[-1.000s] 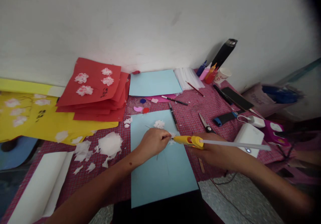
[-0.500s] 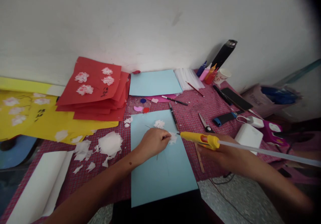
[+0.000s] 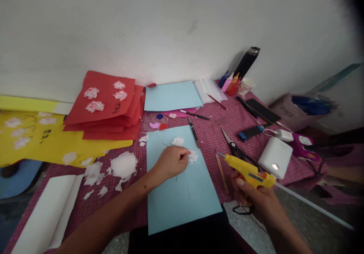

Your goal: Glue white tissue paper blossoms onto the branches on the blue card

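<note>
Over the light blue sheet [image 3: 170, 212], my left hand [image 3: 173, 162] is closed, its thumb and fingertips pinching the left edge of a white tissue-paper flower [image 3: 193, 156]. Another white paper flower [image 3: 178, 141] sits just above that hand on the same sheet, beside thin drawn lines. My right hand [image 3: 253, 193] is wrapped round the handle of a yellow hot glue gun [image 3: 244, 169], off the sheet's right side. The gun's nozzle points up and left, and a long clear glue stick [image 3: 315, 204] sticks out of its back.
Torn white tissue paper [image 3: 123, 165] lies left of the sheet. Red cards [image 3: 106, 94] with flowers are stacked on yellow sheets [image 3: 93, 144]. Scissors [image 3: 234, 146], a wooden stick [image 3: 222, 174], a marker [image 3: 194, 132] and a white box [image 3: 275, 157] lie to the right.
My right hand has drawn the glue gun back to the right and tilted it, away from the flower. My left hand keeps its place at the flower.
</note>
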### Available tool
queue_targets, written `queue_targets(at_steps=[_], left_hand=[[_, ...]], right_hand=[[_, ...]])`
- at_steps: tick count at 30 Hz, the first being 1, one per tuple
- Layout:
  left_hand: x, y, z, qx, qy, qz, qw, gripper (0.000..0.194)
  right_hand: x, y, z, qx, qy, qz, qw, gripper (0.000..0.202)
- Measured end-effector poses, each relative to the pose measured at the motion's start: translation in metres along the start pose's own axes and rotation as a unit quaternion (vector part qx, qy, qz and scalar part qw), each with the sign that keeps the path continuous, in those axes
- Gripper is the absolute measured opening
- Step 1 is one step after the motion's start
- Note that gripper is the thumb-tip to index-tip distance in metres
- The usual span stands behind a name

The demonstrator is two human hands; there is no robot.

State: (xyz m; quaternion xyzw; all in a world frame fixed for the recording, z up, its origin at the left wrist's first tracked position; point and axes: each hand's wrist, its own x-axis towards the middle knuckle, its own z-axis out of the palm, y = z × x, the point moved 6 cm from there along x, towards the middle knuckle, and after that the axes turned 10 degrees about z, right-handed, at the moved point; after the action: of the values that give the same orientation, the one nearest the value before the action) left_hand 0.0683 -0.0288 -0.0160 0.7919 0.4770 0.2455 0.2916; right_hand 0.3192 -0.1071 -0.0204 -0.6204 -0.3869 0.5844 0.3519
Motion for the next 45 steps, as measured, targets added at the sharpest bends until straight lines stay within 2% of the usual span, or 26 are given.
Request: queue_targets(at_steps=[3, 9, 15, 25, 45], left_hand=[[-0.001, 0.001, -0.002, 0.001, 0.003, -0.008, 1.0, 0.035], [-0.006, 0.006, -0.006, 0.003, 0.009, 0.005, 1.0, 0.038], [-0.01, 0.011, -0.003, 0.053, -0.004, 0.037, 0.998, 0.04], [-0.011, 0.011, 0.002, 0.093, -0.024, 0.052, 0.994, 0.038], [-0.015, 0.013, 0.004, 0.088, -0.035, 0.084, 0.992, 0.037]], right_hand=[[0.002, 0.006, 0.004, 0.047, 0.001, 0.01, 0.999, 0.035], [0.006, 0.005, 0.002, 0.055, 0.0, -0.001, 0.998, 0.034], [0.003, 0.003, 0.005, 0.016, -0.01, 0.004, 1.0, 0.033], [0.007, 0.014, 0.006, 0.074, 0.002, 0.005, 0.997, 0.033], [0.008, 0.015, 0.005, 0.093, -0.002, 0.001, 0.996, 0.03]])
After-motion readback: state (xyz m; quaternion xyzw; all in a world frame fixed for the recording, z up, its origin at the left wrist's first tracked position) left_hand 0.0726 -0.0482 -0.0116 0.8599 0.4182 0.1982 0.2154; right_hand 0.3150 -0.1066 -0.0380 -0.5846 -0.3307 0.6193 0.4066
